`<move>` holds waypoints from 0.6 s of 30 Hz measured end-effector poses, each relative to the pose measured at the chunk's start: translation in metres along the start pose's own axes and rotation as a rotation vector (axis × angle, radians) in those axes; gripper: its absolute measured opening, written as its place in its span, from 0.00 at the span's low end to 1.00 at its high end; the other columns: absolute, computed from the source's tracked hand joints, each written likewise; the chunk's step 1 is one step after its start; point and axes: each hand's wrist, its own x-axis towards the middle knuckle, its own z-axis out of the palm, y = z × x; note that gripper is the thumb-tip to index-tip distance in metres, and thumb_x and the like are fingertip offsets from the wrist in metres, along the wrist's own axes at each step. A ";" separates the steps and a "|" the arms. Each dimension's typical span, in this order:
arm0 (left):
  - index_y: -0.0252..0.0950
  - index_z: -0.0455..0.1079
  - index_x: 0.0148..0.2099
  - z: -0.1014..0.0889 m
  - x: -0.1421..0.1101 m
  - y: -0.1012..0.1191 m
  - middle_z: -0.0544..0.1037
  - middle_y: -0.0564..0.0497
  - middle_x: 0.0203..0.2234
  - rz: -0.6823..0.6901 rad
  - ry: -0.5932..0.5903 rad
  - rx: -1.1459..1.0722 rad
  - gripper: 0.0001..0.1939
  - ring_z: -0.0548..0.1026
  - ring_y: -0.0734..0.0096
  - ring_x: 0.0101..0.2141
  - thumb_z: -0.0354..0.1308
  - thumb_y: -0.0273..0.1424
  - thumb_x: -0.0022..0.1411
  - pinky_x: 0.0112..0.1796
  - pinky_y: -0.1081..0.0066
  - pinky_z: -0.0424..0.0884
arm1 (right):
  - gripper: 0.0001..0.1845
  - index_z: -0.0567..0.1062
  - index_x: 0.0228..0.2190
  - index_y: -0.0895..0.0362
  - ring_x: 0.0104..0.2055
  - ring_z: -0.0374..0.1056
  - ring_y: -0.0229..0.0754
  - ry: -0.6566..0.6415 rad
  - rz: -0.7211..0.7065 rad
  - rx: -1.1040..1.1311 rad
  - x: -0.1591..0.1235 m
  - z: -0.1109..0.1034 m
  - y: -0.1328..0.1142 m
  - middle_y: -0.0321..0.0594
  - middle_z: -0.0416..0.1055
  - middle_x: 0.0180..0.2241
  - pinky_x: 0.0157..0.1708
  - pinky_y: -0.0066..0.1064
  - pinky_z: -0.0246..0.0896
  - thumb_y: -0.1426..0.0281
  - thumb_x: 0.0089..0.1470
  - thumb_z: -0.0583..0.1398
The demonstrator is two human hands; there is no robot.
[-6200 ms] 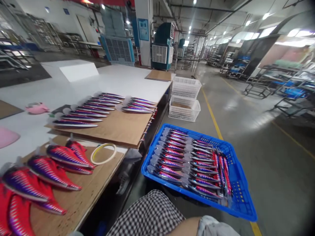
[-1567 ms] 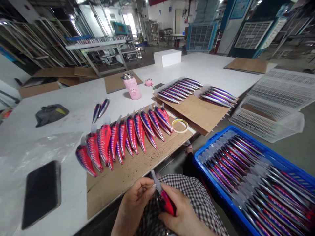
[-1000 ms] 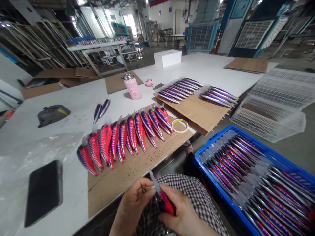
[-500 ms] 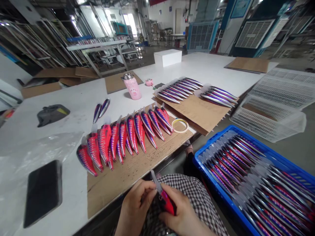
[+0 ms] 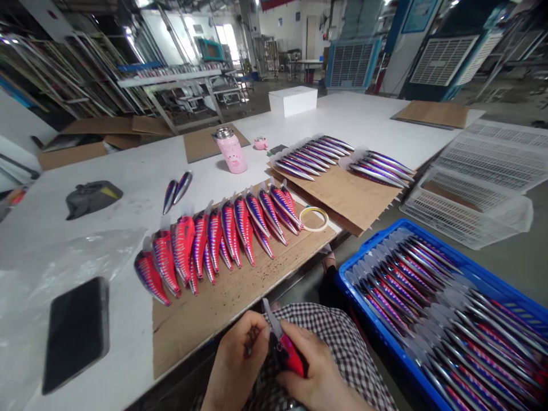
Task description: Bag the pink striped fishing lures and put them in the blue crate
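Observation:
Over my lap, my right hand (image 5: 314,362) is wrapped round a red fishing lure (image 5: 293,358) with a dark head. The lure's clear plastic lip (image 5: 272,318) points up and away from me. My left hand (image 5: 242,357) is closed in a pinch beside the lure's head, close to the base of the lip. Whatever lies between its thumb and forefinger is too small or hidden to make out. On the cardboard sheet (image 5: 192,337) in front of me, several red and purple striped lures (image 5: 229,231) lie in an overlapping row.
A blue crate (image 5: 363,251) of lures stands at my right. More lures (image 5: 317,154) lie on cardboard farther back. The white table also bears a tape roll (image 5: 313,219), a pink bottle (image 5: 232,151), a phone (image 5: 77,334), a grey pouch (image 5: 94,198) and two loose lures (image 5: 177,191).
My left thumb and forefinger have shifted slightly down and left, from the lip to beside the lure's head. My right hand keeps its hold on the lure.

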 end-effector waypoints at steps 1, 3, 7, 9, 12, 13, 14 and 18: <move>0.39 0.62 0.25 0.000 0.000 0.000 0.64 0.58 0.17 -0.002 -0.004 -0.004 0.11 0.64 0.73 0.20 0.50 0.36 0.58 0.22 0.76 0.60 | 0.34 0.67 0.51 0.51 0.52 0.66 0.48 -0.005 -0.014 -0.012 0.000 0.001 0.002 0.40 0.71 0.49 0.51 0.35 0.62 0.76 0.38 0.61; 0.39 0.62 0.25 -0.001 0.001 0.000 0.63 0.58 0.17 -0.019 -0.018 -0.012 0.10 0.63 0.73 0.20 0.50 0.35 0.58 0.23 0.76 0.60 | 0.35 0.67 0.52 0.52 0.52 0.66 0.49 -0.010 -0.046 -0.040 -0.001 0.003 0.006 0.41 0.71 0.50 0.51 0.35 0.62 0.76 0.38 0.62; 0.38 0.62 0.25 -0.003 0.001 -0.001 0.61 0.58 0.17 -0.081 -0.052 -0.113 0.10 0.61 0.73 0.21 0.52 0.35 0.57 0.24 0.76 0.60 | 0.36 0.66 0.53 0.55 0.50 0.68 0.50 -0.018 -0.086 -0.081 0.000 0.006 0.010 0.44 0.72 0.48 0.51 0.37 0.63 0.74 0.39 0.63; 0.38 0.63 0.28 -0.003 0.000 -0.002 0.63 0.58 0.19 -0.123 -0.060 -0.229 0.09 0.62 0.72 0.23 0.52 0.37 0.58 0.26 0.75 0.61 | 0.34 0.67 0.52 0.55 0.49 0.68 0.49 -0.031 -0.081 -0.068 0.001 0.005 0.008 0.43 0.73 0.47 0.49 0.36 0.64 0.75 0.39 0.63; 0.39 0.64 0.34 -0.002 -0.002 -0.005 0.66 0.57 0.22 -0.168 -0.072 -0.383 0.10 0.66 0.70 0.26 0.53 0.41 0.59 0.29 0.74 0.63 | 0.34 0.68 0.51 0.52 0.49 0.68 0.48 -0.040 -0.063 -0.031 0.003 0.001 0.002 0.40 0.73 0.46 0.48 0.34 0.65 0.76 0.39 0.62; 0.39 0.64 0.35 -0.002 -0.002 -0.005 0.66 0.57 0.22 -0.174 -0.085 -0.421 0.11 0.66 0.70 0.27 0.53 0.41 0.59 0.30 0.74 0.63 | 0.34 0.67 0.51 0.51 0.49 0.68 0.48 -0.045 -0.054 -0.022 0.004 0.000 0.000 0.39 0.73 0.47 0.48 0.34 0.64 0.76 0.39 0.62; 0.39 0.63 0.36 -0.002 -0.003 -0.006 0.67 0.57 0.22 -0.181 -0.097 -0.454 0.12 0.66 0.71 0.26 0.53 0.42 0.59 0.30 0.74 0.62 | 0.35 0.67 0.51 0.51 0.49 0.68 0.48 -0.050 -0.046 -0.016 0.004 -0.001 -0.001 0.39 0.73 0.47 0.48 0.34 0.64 0.76 0.39 0.62; 0.38 0.62 0.35 0.000 -0.004 -0.006 0.67 0.58 0.20 -0.209 -0.101 -0.533 0.13 0.62 0.74 0.23 0.55 0.43 0.59 0.27 0.75 0.59 | 0.35 0.68 0.51 0.53 0.50 0.67 0.49 -0.070 -0.041 0.001 0.004 0.000 0.000 0.41 0.72 0.48 0.50 0.35 0.62 0.77 0.38 0.63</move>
